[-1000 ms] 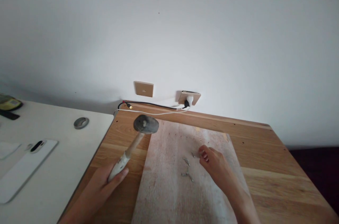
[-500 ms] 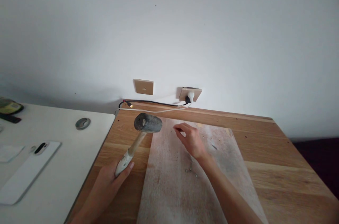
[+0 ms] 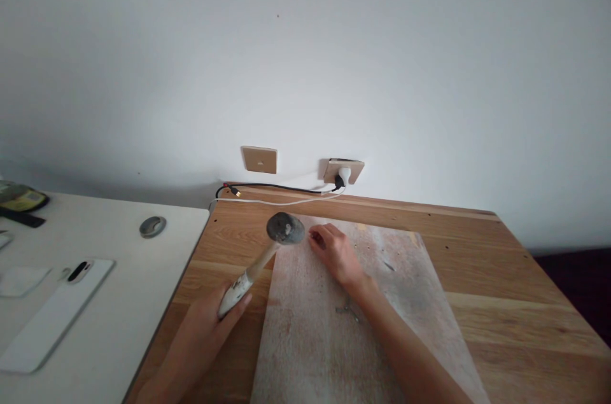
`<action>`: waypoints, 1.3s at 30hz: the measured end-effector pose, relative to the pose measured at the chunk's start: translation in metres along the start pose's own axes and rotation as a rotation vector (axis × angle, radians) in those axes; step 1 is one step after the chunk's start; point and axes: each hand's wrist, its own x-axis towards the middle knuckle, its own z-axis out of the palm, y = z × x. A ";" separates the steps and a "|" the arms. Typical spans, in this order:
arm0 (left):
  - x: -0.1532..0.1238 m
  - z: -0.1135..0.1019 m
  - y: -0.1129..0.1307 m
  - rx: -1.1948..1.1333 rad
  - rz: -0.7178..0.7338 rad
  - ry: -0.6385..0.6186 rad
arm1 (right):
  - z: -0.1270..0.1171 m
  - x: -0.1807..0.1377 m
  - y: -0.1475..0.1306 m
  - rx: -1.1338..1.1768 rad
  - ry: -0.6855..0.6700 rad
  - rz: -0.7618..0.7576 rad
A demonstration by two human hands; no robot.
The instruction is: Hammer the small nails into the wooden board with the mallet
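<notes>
My left hand grips the pale wooden handle of a hammer. Its dark round head hangs just above the far left corner of a whitish board. My right hand rests on the board right beside the hammer head, thumb and forefinger pinched on a small nail that is barely visible. A few loose nails lie on the board next to my right forearm, and one more nail lies further right.
The board lies on a wooden table against a white wall. Wall sockets with a plug and cables sit at the table's far edge. On the white desk to the left lie a phone and a round cable cap.
My right hand left the loose nails and moved up and left to the board's far left part, fingers pinched. The hammer head swung right and lower, close to my fingertips.
</notes>
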 end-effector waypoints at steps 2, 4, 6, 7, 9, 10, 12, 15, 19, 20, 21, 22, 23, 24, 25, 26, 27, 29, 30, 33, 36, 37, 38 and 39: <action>0.007 -0.001 0.007 0.036 0.040 -0.028 | 0.001 0.000 -0.001 -0.007 0.008 0.006; 0.014 -0.004 0.016 0.064 0.082 -0.064 | -0.002 -0.001 -0.002 -0.013 0.020 0.018; 0.021 -0.005 0.024 0.103 0.113 -0.098 | -0.010 -0.006 0.001 -0.019 0.044 0.041; 0.023 -0.006 0.027 0.130 0.123 -0.109 | -0.016 -0.010 0.003 -0.023 0.062 0.058; 0.028 -0.006 0.031 0.191 0.140 -0.122 | -0.033 -0.020 0.012 -0.037 0.105 0.103; 0.029 -0.005 0.032 0.218 0.147 -0.128 | -0.044 -0.027 0.018 -0.047 0.126 0.128; 0.030 -0.003 0.032 0.253 0.153 -0.144 | -0.067 -0.042 0.032 -0.072 0.158 0.181; 0.030 -0.001 0.032 0.264 0.134 -0.165 | -0.100 -0.068 0.053 -0.117 0.169 0.252; 0.028 -0.002 0.035 0.242 0.095 -0.161 | -0.120 -0.093 0.067 -0.137 0.101 0.282; 0.028 -0.002 0.036 0.219 0.091 -0.156 | -0.121 -0.095 0.068 -0.136 0.083 0.276; 0.028 -0.003 0.037 0.191 0.091 -0.151 | -0.120 -0.096 0.067 -0.134 0.071 0.268; 0.027 -0.003 0.037 0.161 0.091 -0.145 | -0.119 -0.095 0.065 -0.131 0.064 0.258; 0.027 -0.003 0.037 0.136 0.090 -0.134 | -0.117 -0.092 0.062 -0.125 0.061 0.245; 0.026 -0.003 0.036 0.116 0.089 -0.122 | -0.114 -0.088 0.059 -0.115 0.059 0.231; 0.025 -0.002 0.035 0.105 0.087 -0.109 | -0.111 -0.081 0.054 -0.102 0.058 0.216; 0.024 -0.002 0.035 0.100 0.084 -0.098 | -0.107 -0.074 0.050 -0.085 0.059 0.199; 0.023 -0.001 0.034 0.099 0.079 -0.088 | -0.101 -0.065 0.045 -0.067 0.056 0.179; 0.020 -0.001 0.032 0.096 0.072 -0.084 | -0.087 -0.046 0.035 -0.031 0.041 0.132; 0.019 0.000 0.031 0.088 0.067 -0.091 | -0.079 -0.037 0.031 -0.017 0.023 0.102; 0.014 0.000 0.029 0.045 0.053 -0.113 | -0.057 -0.014 0.021 -0.011 -0.031 0.025; 0.009 0.001 0.026 0.019 0.031 -0.117 | -0.045 -0.005 0.019 -0.035 -0.070 -0.007; 0.009 0.002 0.024 0.017 0.018 -0.118 | -0.043 -0.005 0.020 -0.044 -0.082 -0.008; 0.008 0.003 0.022 0.018 0.003 -0.119 | -0.043 -0.005 0.021 -0.051 -0.095 -0.005; 0.008 0.003 0.020 0.020 -0.009 -0.120 | -0.043 -0.004 0.022 -0.057 -0.110 0.000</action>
